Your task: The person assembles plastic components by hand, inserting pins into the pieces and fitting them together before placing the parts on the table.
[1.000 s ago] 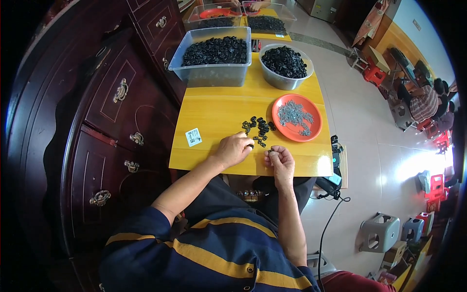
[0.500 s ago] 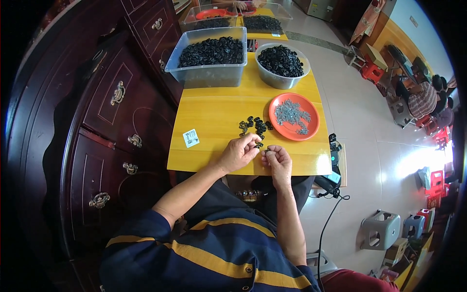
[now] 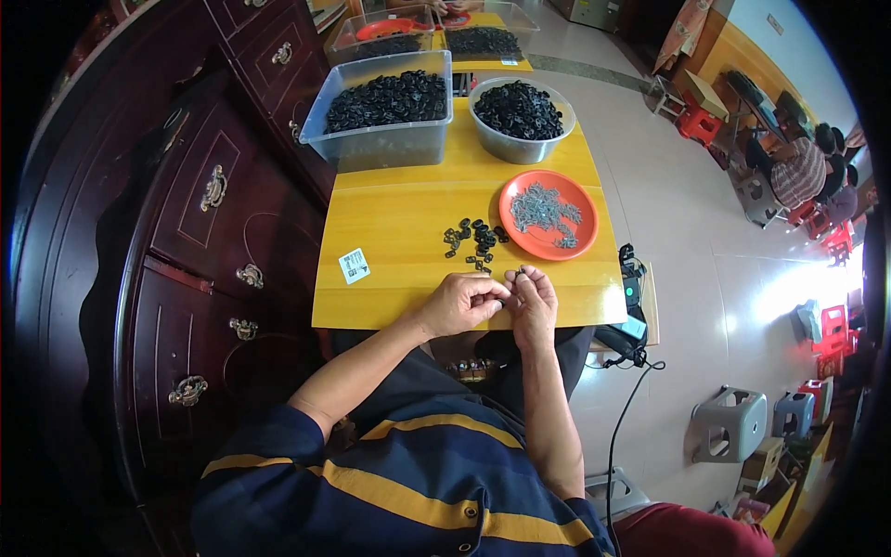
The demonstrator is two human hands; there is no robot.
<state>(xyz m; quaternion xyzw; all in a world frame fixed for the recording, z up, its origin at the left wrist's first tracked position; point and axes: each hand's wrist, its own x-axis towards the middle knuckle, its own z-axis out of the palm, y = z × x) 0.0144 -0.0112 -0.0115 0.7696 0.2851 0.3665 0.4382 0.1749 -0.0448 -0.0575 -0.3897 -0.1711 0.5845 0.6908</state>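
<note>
Above the near edge of the yellow table, my two hands are close together with fingertips nearly touching. My left hand [image 3: 460, 303] is closed in a pinch, with a small black plastic piece [image 3: 501, 303] showing at its fingertips. The fingers of my right hand [image 3: 535, 304] are also pinched, around something small and dark that I cannot make out. Just beyond my hands lies a loose group of small black plastic pieces [image 3: 483, 238], some with visible openings. To its right, an orange-red plate [image 3: 583, 243] holds a heap of small silvery metal parts [image 3: 546, 213].
At the table's [image 3: 399, 209] far side stand a clear rectangular bin [image 3: 390, 147] and a round tub [image 3: 520, 148], both heaped with black pieces. A dark wooden cabinet [image 3: 176, 241] borders the left. A black cable [image 3: 620, 418] hangs at the right; a grey stool [image 3: 733, 422] stands on the floor.
My hands have drawn closer together, the left toward the table's near edge and away from the black pieces. The whole view has shifted slightly.
</note>
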